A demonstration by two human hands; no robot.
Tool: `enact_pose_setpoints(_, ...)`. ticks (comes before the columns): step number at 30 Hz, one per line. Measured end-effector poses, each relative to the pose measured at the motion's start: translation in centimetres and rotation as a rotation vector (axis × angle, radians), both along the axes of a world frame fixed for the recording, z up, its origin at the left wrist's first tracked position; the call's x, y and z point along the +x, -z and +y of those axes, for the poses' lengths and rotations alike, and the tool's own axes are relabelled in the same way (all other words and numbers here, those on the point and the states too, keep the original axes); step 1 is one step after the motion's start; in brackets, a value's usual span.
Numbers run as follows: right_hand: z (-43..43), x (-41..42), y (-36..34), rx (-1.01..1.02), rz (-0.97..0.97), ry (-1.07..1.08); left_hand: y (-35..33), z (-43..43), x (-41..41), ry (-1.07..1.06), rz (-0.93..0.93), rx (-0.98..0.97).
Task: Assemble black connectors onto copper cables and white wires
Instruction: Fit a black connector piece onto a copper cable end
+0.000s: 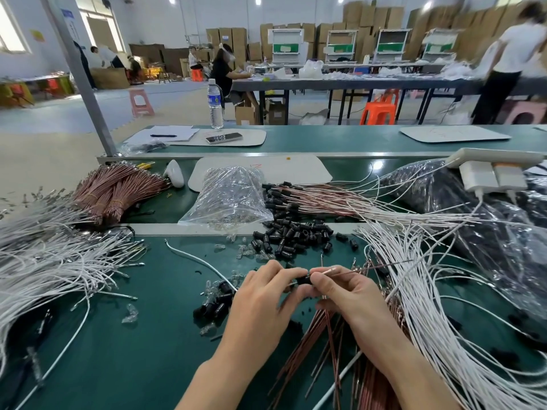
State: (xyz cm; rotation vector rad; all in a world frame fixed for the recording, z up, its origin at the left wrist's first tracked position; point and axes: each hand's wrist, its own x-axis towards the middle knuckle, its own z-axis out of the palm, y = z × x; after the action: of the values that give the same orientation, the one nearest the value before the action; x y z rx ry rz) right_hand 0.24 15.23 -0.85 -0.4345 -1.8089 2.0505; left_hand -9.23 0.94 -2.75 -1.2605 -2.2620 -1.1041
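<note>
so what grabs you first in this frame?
Dead centre, the left hand and right hand pinch one black connector between them. Thick fans of white wires spread over the green bench on the left and again on the right. Behind the hands lies a loose pile of black connectors, with bundled copper cables at back left.

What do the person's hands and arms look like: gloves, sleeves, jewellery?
Both are bare. The left hand and right hand wear no gloves, and no ring shows on the fingers in view. The forearms run uncovered to the bottom edge, with no sleeve, watch or wristband visible. No tape or markings show on them.
</note>
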Motion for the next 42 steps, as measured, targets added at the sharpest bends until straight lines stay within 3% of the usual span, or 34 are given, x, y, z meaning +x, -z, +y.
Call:
enact_pose_setpoints(7,0.3,-0.3,0.1,-0.085,0.055,0.055,0.1,0.3,-0.4,-0.080,0.219,0.040)
enact_pose_setpoints(14,2.5,0.6,-0.6,-0.501,0.246,0.220,-0.7,-1.0,-1.5,-0.179,0.245,0.050)
enact_pose_setpoints(24,4.2,1.7,-1.3,-0.533,0.332,0.413,-1.5,-3.3,-3.9,-0.271,0.322,0.062)
enact_pose_setpoints(37,6.5,3.0,-1.0,-0.796,0.556,0.593,-0.6,-4.7,-5.9,-0.355,0.248,0.113)
enact_pose_setpoints(40,6.8,3.2,-0.9,-0.912,0.667,0.523,-0.6,-4.5,-5.8,-0.335,0.167,0.140)
enact_pose_setpoints(42,6.8,3.4,-0.8,-0.889,0.675,0.367,-0.8,-4.0,-4.9,-0.300,-0.008,0.242)
